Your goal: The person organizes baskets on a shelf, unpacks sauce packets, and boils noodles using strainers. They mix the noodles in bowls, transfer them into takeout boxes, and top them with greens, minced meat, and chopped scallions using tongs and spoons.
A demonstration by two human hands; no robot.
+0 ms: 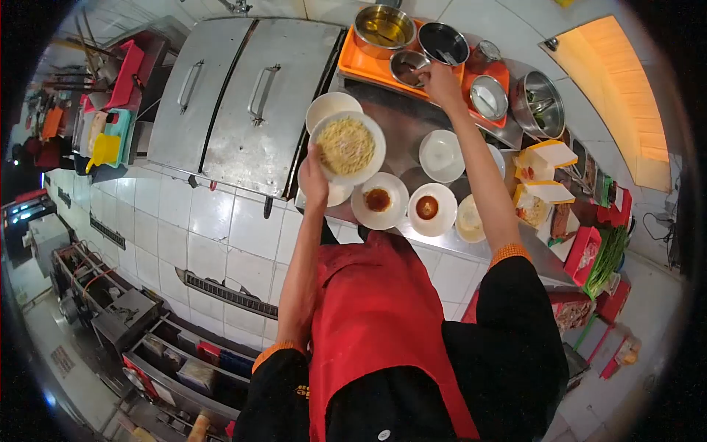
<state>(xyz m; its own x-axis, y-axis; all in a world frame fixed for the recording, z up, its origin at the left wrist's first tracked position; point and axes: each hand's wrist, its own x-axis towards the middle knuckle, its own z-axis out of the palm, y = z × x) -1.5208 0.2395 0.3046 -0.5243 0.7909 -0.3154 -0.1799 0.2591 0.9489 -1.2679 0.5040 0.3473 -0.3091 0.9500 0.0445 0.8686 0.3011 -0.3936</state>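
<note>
My left hand [315,173] grips the rim of a white bowl of noodles [347,147], thumb at the edge, holding it over other white bowls. My right hand [440,79] reaches to a small steel bowl [407,72] at the back, its fingers closed at the rim; what they pinch is too small to make out. Closer to me, one white bowl [380,202] has brown sauce in it, and another bowl [432,210] beside it holds a darker sauce.
An orange tray [359,66] carries a steel pot of yellow oil [384,31] and a pot of dark liquid [443,44]. To the left stand steel lids with handles [258,110]. Opened takeaway boxes [543,160] and green onions [608,258] lie on the right.
</note>
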